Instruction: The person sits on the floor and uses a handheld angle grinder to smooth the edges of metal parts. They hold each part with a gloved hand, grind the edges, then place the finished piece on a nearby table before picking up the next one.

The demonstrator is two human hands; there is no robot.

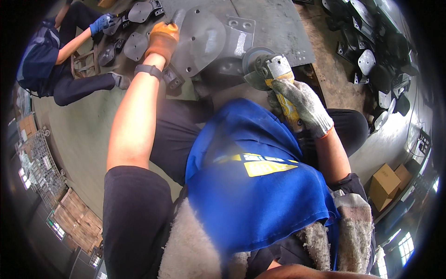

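Note:
My left hand point(162, 39), in an orange work glove, is closed at the left edge of a grey metal plate part point(202, 42). A short rounded grey piece point(178, 16) sticks up past its fingers; whether it belongs to the plate is unclear. The part has a rounded plate with several holes and a flat bracket point(239, 37) at its right. In a light knitted glove, my right hand point(303, 103) grips a yellow angle grinder point(289, 111) by its body. The grinder's disc point(256, 65) is just below the bracket; I cannot tell if they touch.
Similar metal parts point(135, 45) lie at the upper left, near a person point(44, 60) in a blue glove. More parts point(367, 60) are piled at the right. A blue apron point(251, 186) covers my lap. Cardboard boxes point(384, 186) stand at lower right, a wire cage point(42, 162) at left.

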